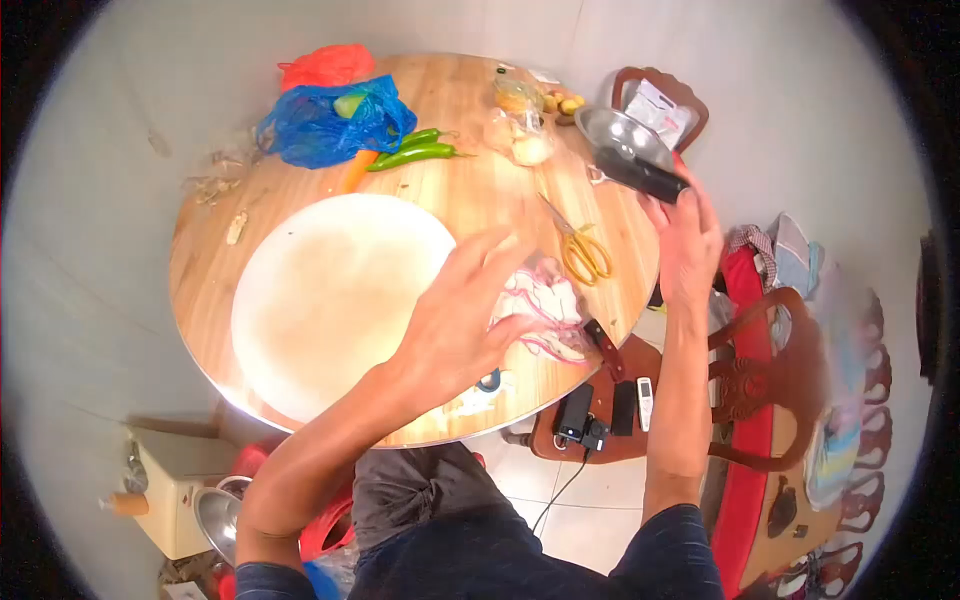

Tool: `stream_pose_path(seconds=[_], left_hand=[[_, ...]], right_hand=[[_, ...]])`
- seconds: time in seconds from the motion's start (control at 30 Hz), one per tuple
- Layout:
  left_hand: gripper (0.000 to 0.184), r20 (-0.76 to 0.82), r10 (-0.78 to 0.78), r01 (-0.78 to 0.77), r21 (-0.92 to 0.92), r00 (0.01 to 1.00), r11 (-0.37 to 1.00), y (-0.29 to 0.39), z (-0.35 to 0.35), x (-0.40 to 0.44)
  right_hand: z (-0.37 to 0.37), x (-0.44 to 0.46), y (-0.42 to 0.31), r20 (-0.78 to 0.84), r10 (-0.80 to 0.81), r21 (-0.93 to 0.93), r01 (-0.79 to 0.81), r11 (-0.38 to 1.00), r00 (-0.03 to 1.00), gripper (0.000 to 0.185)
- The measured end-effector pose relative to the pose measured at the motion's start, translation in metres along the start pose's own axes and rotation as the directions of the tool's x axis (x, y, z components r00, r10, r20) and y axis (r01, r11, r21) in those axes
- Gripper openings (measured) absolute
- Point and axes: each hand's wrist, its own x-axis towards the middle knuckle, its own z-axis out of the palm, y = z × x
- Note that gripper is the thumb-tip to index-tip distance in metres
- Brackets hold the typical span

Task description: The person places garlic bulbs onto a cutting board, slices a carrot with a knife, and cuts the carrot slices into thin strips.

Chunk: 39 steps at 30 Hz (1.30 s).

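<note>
My right hand is raised at the table's right edge, its fingers closed around the end of a black oblong object; its exact kind is unclear. A metal bowl sits just behind that object. My left hand hovers between a large round white board and a crumpled white and pink plastic bag. Its fingers are slightly blurred, with the thumb apart from them and nothing seen in between. Scissors with yellow handles lie beyond the bag, and a knife with a brown handle lies to its right.
On the round wooden table are a blue plastic bag, a red bag, green peppers, a carrot and a clear bag of food. A wooden chair at right holds a white remote.
</note>
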Motion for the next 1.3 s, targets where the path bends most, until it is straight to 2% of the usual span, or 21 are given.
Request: stream_pose_path(seconds=[0.07, 0.1, 0.17, 0.23, 0.3, 0.37, 0.43, 0.5, 0.57, 0.63, 0.7, 0.73, 0.8, 0.83, 0.9, 0.93, 1.0, 1.03, 1.1, 1.23, 1.3], left_hand=[[0.077, 0.201, -0.051, -0.043, 0.438, 0.978, 0.898, -0.027, 0.01, -0.013], [0.077, 0.235, -0.076, -0.036, 0.439, 0.969, 0.898, -0.041, 0.005, -0.021], [0.08, 0.265, -0.202, -0.018, 0.646, 0.943, 0.763, -0.062, 0.017, -0.025], [0.079, 0.299, -0.263, 0.024, 0.617, 0.917, 0.787, -0.082, 0.033, -0.022], [0.077, 0.286, -0.336, 0.057, 0.681, 0.897, 0.73, -0.101, 0.05, -0.015], [0.074, 0.263, -0.322, 0.077, 0.655, 0.909, 0.752, -0.108, 0.061, -0.003], [0.071, 0.221, -0.316, 0.108, 0.639, 0.923, 0.762, -0.116, 0.064, 0.009], [0.059, 0.161, -0.317, 0.175, 0.567, 0.935, 0.805, -0.122, 0.067, 0.022], [0.055, 0.095, -0.293, 0.214, 0.481, 0.951, 0.85, -0.131, 0.066, 0.033], [0.051, 0.023, -0.268, 0.238, 0.389, 0.963, 0.89, -0.138, 0.067, 0.048], [0.05, -0.056, -0.443, 0.446, 0.053, 0.895, 0.894, -0.144, 0.072, 0.064], [0.05, -0.065, -0.443, 0.446, 0.057, 0.894, 0.893, -0.153, 0.079, 0.069], [0.061, 0.02, -0.362, 0.361, -0.141, 0.932, 0.922, -0.175, 0.093, 0.075], [0.061, 0.019, -0.363, 0.362, -0.137, 0.932, 0.922, -0.159, 0.089, 0.077], [0.07, 0.245, -0.177, 0.099, 0.3, 0.953, 0.949, -0.123, 0.084, 0.071], [0.07, 0.249, -0.181, 0.101, 0.303, 0.952, 0.948, -0.115, 0.086, 0.066], [0.082, 0.435, -0.05, -0.214, 0.536, 0.899, 0.816, -0.103, 0.089, 0.053], [0.082, 0.429, -0.055, -0.208, 0.541, 0.901, 0.815, -0.104, 0.093, 0.048], [0.08, 0.488, -0.047, -0.346, 0.68, 0.872, 0.646, -0.105, 0.105, 0.046], [0.063, 0.462, -0.087, -0.286, 0.675, 0.883, 0.68, -0.12, 0.122, 0.055], [0.044, 0.27, -0.107, -0.069, 0.571, 0.957, 0.818, -0.126, 0.117, 0.066]], right_hand=[[-0.057, -0.016, 0.018, -0.202, 0.068, -0.234, -0.116, 0.965, 0.977, 0.052], [-0.079, -0.043, 0.037, -0.277, 0.054, -0.324, -0.147, 0.935, 0.959, 0.05], [-0.133, -0.066, 0.039, -0.418, 0.028, -0.521, -0.265, 0.812, 0.908, 0.052], [-0.177, -0.099, 0.042, -0.511, 0.011, -0.669, -0.406, 0.622, 0.859, 0.057], [-0.239, -0.13, 0.062, -0.55, 0.223, -0.757, -0.593, 0.275, 0.805, 0.061], [-0.279, -0.176, 0.105, -0.465, 0.083, -0.875, -0.472, 0.11, 0.881, 0.065], [-0.27, -0.202, 0.121, -0.514, 0.157, -0.857, -0.509, -0.072, 0.843, 0.068], [-0.302, -0.234, 0.162, -0.409, 0.309, -0.912, -0.384, -0.141, 0.858, 0.073], [-0.295, -0.246, 0.179, -0.465, 0.497, -0.884, -0.417, -0.213, 0.732, 0.076], [-0.283, -0.26, 0.199, -0.535, 0.51, -0.843, -0.384, -0.376, 0.674, 0.074], [-0.289, -0.277, 0.215, -0.473, 0.575, -0.875, -0.283, -0.393, 0.667, 0.074], [-0.296, -0.288, 0.226, -0.428, 0.635, -0.891, -0.184, -0.415, 0.643, 0.075], [-0.315, -0.308, 0.256, -0.447, 0.622, -0.877, -0.177, -0.448, 0.642, 0.076], [-0.317, -0.312, 0.262, -0.475, 0.607, -0.856, -0.173, -0.488, 0.638, 0.077], [-0.322, -0.324, 0.266, -0.474, 0.586, -0.855, -0.183, -0.485, 0.657, 0.076], [-0.319, -0.326, 0.267, -0.47, 0.561, -0.855, -0.194, -0.48, 0.681, 0.074], [-0.311, -0.32, 0.259, -0.483, 0.594, -0.861, -0.225, -0.456, 0.644, 0.072], [-0.308, -0.316, 0.255, -0.497, 0.62, -0.861, -0.256, -0.439, 0.607, 0.07], [-0.303, -0.315, 0.246, -0.495, 0.593, -0.861, -0.267, -0.433, 0.635, 0.066], [-0.297, -0.317, 0.229, -0.433, 0.543, -0.895, -0.268, -0.358, 0.72, 0.055], [-0.293, -0.318, 0.224, -0.454, 0.525, -0.886, -0.304, -0.351, 0.72, 0.051]])
